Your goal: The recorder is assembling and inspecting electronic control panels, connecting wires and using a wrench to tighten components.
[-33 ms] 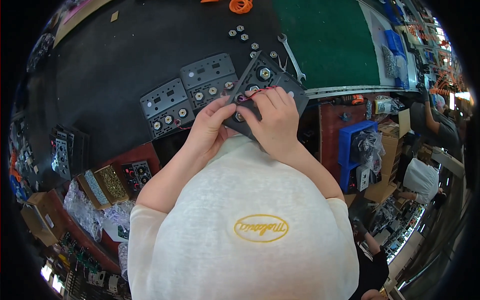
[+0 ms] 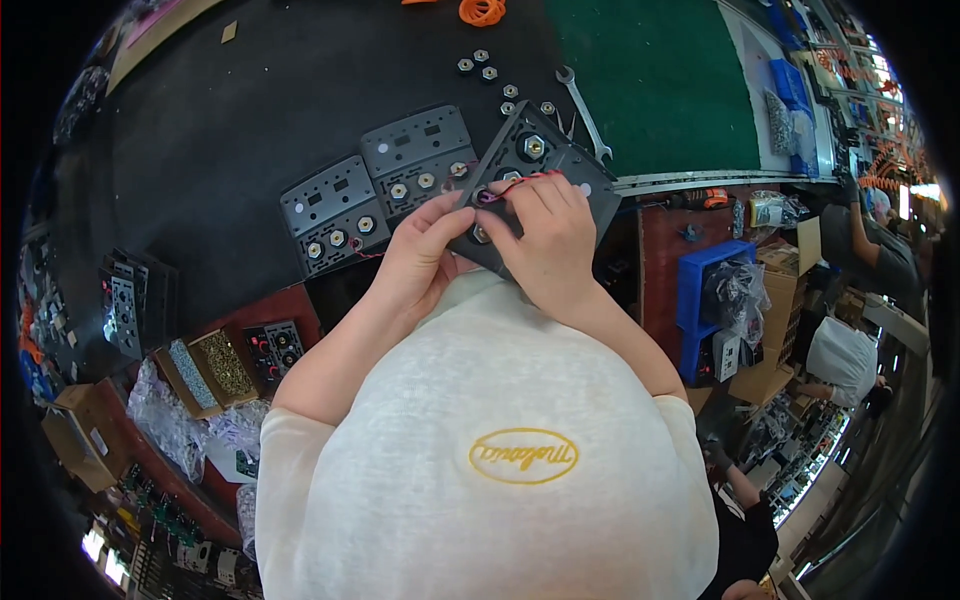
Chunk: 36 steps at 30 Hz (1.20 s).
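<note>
Just above the frame's centre, our left hand (image 2: 420,255) grips the edge of a tilted dark metal panel (image 2: 560,162), while our right hand (image 2: 550,238) closes its fingertips around red wires (image 2: 517,181) over it.

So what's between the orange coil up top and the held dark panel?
In the head view, small silver hex-shaped parts lie on the black tabletop between the orange coil and the dark panel.
</note>
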Tool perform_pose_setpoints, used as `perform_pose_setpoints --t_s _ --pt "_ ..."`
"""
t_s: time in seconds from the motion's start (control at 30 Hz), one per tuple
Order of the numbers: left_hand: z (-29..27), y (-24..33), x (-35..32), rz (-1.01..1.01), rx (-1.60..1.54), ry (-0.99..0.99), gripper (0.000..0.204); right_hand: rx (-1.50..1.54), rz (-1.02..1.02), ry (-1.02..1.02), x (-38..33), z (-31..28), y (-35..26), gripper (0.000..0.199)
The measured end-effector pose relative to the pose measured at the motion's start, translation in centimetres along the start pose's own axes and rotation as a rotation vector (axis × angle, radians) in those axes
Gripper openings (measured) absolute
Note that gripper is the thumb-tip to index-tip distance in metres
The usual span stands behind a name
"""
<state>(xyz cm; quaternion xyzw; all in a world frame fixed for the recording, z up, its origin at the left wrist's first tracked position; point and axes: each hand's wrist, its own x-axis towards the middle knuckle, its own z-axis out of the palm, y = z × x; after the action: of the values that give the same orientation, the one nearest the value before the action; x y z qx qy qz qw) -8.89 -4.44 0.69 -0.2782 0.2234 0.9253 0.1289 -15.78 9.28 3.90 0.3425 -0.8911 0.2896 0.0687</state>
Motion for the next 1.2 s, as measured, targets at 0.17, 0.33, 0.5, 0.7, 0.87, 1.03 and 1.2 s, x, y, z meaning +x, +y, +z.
perform_pose_setpoints --t_s 0.17,0.33,0.5,0.7,0.87,1.03,1.2 --pt "-0.1 -0.3 -0.2 -0.005 0.026 -0.033 0.030 0.042 0.066 -0.080 -0.2 0.2 0.9 0.018" --pt "0.2 -0.1 -0.5 -0.022 0.040 -0.017 0.029 0.119 0.036 -0.100 0.1 -0.2 0.8 0.017" --pt "0.3 0.0 -0.5 -0.032 0.029 -0.034 0.029 0.084 0.075 -0.141 0.3 -1.0 0.1 0.018" --pt "0.3 -0.1 -0.5 -0.035 0.048 -0.024 0.030 0.008 -0.008 -0.068 0.0 -0.7 0.2 0.019" --pt "0.5 -0.1 -0.7 -0.039 0.010 -0.050 0.030 0.149 0.032 -0.142 0.3 -0.9 0.7 0.018" --pt "0.3 0.0 -0.6 -0.048 0.017 -0.060 0.032 0.015 0.003 -0.068 0.2 -0.8 0.2 0.019" --pt "0.3 -0.5 -0.3 -0.045 0.019 -0.044 0.030 0.031 0.000 -0.081 0.0 -0.5 0.1 0.019"
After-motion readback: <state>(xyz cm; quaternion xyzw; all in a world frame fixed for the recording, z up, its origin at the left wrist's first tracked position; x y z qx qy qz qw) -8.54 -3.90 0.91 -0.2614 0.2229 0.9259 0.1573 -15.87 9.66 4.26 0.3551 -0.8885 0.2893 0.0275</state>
